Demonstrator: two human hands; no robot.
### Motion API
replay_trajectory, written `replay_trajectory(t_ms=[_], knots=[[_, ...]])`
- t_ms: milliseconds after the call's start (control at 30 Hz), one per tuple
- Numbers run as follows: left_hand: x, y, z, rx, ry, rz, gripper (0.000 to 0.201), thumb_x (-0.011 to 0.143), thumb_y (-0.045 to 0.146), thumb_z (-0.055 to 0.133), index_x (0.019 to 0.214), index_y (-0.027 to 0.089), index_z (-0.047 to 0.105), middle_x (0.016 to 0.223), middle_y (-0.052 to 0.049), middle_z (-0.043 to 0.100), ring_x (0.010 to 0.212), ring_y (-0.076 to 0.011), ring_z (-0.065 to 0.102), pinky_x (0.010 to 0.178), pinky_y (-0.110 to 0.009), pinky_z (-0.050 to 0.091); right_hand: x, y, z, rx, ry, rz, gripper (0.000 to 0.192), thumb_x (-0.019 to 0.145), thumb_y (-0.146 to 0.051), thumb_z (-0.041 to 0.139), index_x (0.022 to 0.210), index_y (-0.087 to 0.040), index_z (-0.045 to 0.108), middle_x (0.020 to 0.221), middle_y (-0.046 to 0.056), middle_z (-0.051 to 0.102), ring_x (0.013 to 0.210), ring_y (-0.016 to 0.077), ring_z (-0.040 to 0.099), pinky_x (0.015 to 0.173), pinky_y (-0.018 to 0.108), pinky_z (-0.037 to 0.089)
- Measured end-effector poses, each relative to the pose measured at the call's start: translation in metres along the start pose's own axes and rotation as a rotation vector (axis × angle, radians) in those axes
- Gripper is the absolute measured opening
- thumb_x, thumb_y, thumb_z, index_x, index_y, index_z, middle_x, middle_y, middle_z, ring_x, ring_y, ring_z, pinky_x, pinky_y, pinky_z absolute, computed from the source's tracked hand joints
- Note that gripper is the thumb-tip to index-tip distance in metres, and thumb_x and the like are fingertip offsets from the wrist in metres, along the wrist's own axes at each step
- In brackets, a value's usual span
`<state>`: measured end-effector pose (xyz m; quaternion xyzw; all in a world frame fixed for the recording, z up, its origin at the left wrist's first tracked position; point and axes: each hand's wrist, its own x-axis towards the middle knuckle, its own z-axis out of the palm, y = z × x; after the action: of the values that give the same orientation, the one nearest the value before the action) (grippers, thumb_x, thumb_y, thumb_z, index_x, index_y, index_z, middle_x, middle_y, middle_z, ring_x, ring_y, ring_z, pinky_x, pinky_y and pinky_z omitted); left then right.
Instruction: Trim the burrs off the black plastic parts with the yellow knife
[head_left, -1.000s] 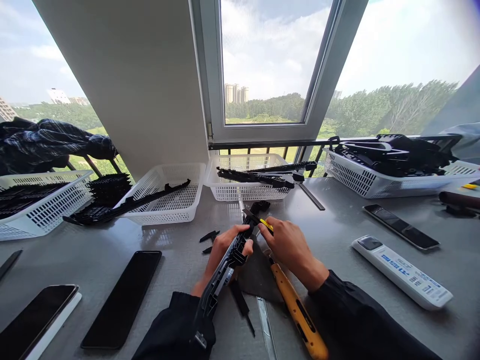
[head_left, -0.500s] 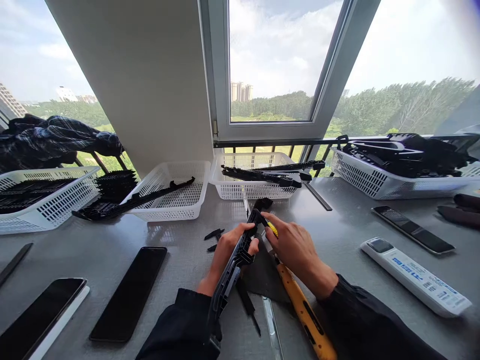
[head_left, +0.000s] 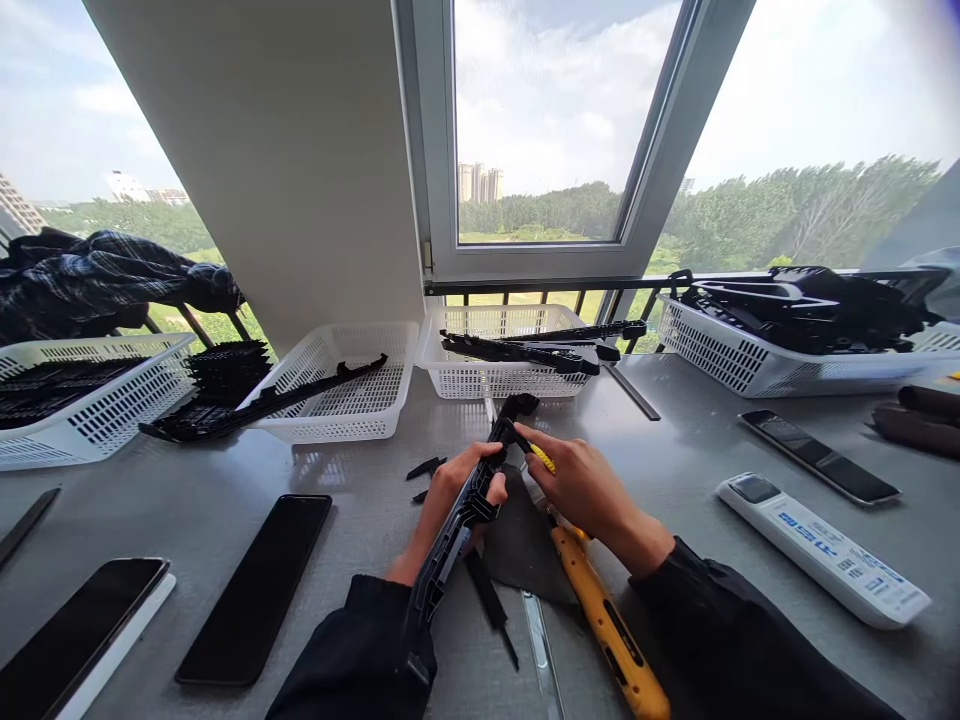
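My left hand point(head_left: 441, 505) is closed around a long, ribbed black plastic part point(head_left: 450, 548). The part slants from my left sleeve up to a curved far end. At that end my right hand point(head_left: 592, 495) grips a slim black-and-yellow hand tool point(head_left: 543, 459), its dark front against or very near the part; fingers hide the exact contact. Beneath my hands lies a dark grey mat point(head_left: 525, 560). An orange-handled tool point(head_left: 606, 615) rests by my right forearm. Below the part are a thin black tool point(head_left: 489, 595) and a metal ruler-like strip point(head_left: 541, 645).
White baskets point(head_left: 360, 425) line the window side, several holding black plastic parts. Phones point(head_left: 259, 590) lie left and right on the grey table point(head_left: 360, 540). A white handheld device point(head_left: 825, 550) is at right. Black calipers point(head_left: 426, 468) show partly behind my left hand.
The whole view has shifted slightly. My left hand and the black part sit a little further left, while the right hand keeps its hold on the tool at the part's far end.
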<state>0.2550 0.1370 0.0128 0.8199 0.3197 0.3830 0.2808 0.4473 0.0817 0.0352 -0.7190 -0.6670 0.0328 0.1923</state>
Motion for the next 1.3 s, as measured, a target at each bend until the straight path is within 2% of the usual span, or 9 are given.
replay_trajectory(t_ms=[200, 300, 433, 567, 633, 733, 867, 1133, 1300], knots=[[0.001, 0.0, -0.003, -0.016, -0.036, 0.001, 0.031, 0.092, 0.024, 0.056, 0.122, 0.019, 0.064, 0.103, -0.007, 0.077, 0.088, -0.0213, 0.073, 0.086, -0.033, 0.056, -0.003, -0.005, -0.002, 0.065, 0.009, -0.035, 0.051, 0.101, -0.029, 0.049, 0.15, -0.031, 0.061, 0.091, 0.005, 0.082, 0.076, 0.0209, 0.073, 0.068, 0.027, 0.043], [0.001, 0.0, -0.002, -0.018, -0.012, -0.049, 0.041, 0.091, 0.023, 0.056, 0.132, 0.018, 0.06, 0.113, -0.009, 0.076, 0.093, -0.0238, 0.074, 0.088, -0.035, 0.057, -0.005, -0.008, -0.002, 0.096, 0.013, -0.081, 0.052, 0.099, -0.027, 0.049, 0.151, -0.031, 0.061, 0.088, 0.004, 0.081, 0.07, 0.018, 0.07, 0.064, 0.026, 0.04], [0.001, 0.003, 0.0, -0.063, 0.059, -0.106, 0.048, 0.09, 0.022, 0.056, 0.139, 0.018, 0.058, 0.107, -0.008, 0.078, 0.091, -0.0256, 0.075, 0.088, -0.037, 0.057, -0.004, -0.006, -0.003, 0.15, 0.033, -0.096, 0.052, 0.1, -0.029, 0.049, 0.15, -0.032, 0.061, 0.079, 0.002, 0.079, 0.064, 0.0164, 0.067, 0.063, 0.025, 0.04], [0.0, 0.006, -0.004, -0.252, 0.135, -0.19, 0.038, 0.09, 0.024, 0.055, 0.126, 0.024, 0.067, 0.096, -0.003, 0.079, 0.089, -0.0228, 0.075, 0.087, -0.035, 0.056, 0.004, 0.008, -0.001, 0.169, 0.099, -0.011, 0.051, 0.101, -0.032, 0.047, 0.151, -0.031, 0.06, 0.092, 0.003, 0.081, 0.078, 0.0207, 0.074, 0.072, 0.028, 0.05], [0.0, 0.007, -0.007, -0.376, 0.152, -0.272, 0.036, 0.091, 0.027, 0.054, 0.125, 0.025, 0.068, 0.097, -0.003, 0.079, 0.091, -0.0212, 0.074, 0.086, -0.034, 0.056, 0.008, 0.016, 0.001, 0.198, 0.123, -0.014, 0.051, 0.1, -0.026, 0.046, 0.148, -0.03, 0.062, 0.111, 0.004, 0.081, 0.098, 0.0223, 0.076, 0.084, 0.03, 0.054], [0.001, 0.007, -0.01, -0.538, 0.236, -0.369, 0.038, 0.088, 0.031, 0.055, 0.121, 0.021, 0.07, 0.094, -0.004, 0.077, 0.082, -0.0195, 0.071, 0.073, -0.03, 0.056, 0.012, 0.023, 0.006, 0.268, 0.145, -0.096, 0.051, 0.096, -0.017, 0.044, 0.141, -0.029, 0.065, 0.137, 0.003, 0.072, 0.124, 0.0217, 0.069, 0.102, 0.033, 0.053], [0.005, 0.005, -0.008, -0.659, 0.347, -0.422, 0.042, 0.084, 0.041, 0.057, 0.113, 0.017, 0.075, 0.088, -0.006, 0.074, 0.074, -0.0186, 0.067, 0.06, -0.028, 0.054, 0.009, 0.018, 0.009, 0.331, 0.1, -0.174, 0.05, 0.097, -0.016, 0.043, 0.139, -0.028, 0.066, 0.135, 0.003, 0.072, 0.121, 0.0209, 0.069, 0.104, 0.035, 0.055], [0.009, -0.005, -0.002, -0.595, 0.271, -0.495, 0.049, 0.087, 0.059, 0.064, 0.102, 0.015, 0.08, 0.071, -0.006, 0.075, 0.063, -0.0198, 0.069, 0.055, -0.029, 0.056, 0.0, -0.003, 0.0, 0.366, -0.012, -0.247, 0.051, 0.098, -0.014, 0.04, 0.141, -0.028, 0.064, 0.13, 0.004, 0.073, 0.117, 0.0207, 0.069, 0.104, 0.036, 0.054], [0.009, -0.002, -0.003, -0.542, 0.295, -0.468, 0.05, 0.088, 0.062, 0.062, 0.097, 0.017, 0.081, 0.067, -0.004, 0.074, 0.061, -0.021, 0.069, 0.059, -0.032, 0.056, 0.001, 0.0, 0.002, 0.332, 0.026, -0.182, 0.049, 0.1, -0.016, 0.041, 0.142, -0.027, 0.064, 0.136, 0.004, 0.071, 0.121, 0.0215, 0.068, 0.11, 0.038, 0.052]])
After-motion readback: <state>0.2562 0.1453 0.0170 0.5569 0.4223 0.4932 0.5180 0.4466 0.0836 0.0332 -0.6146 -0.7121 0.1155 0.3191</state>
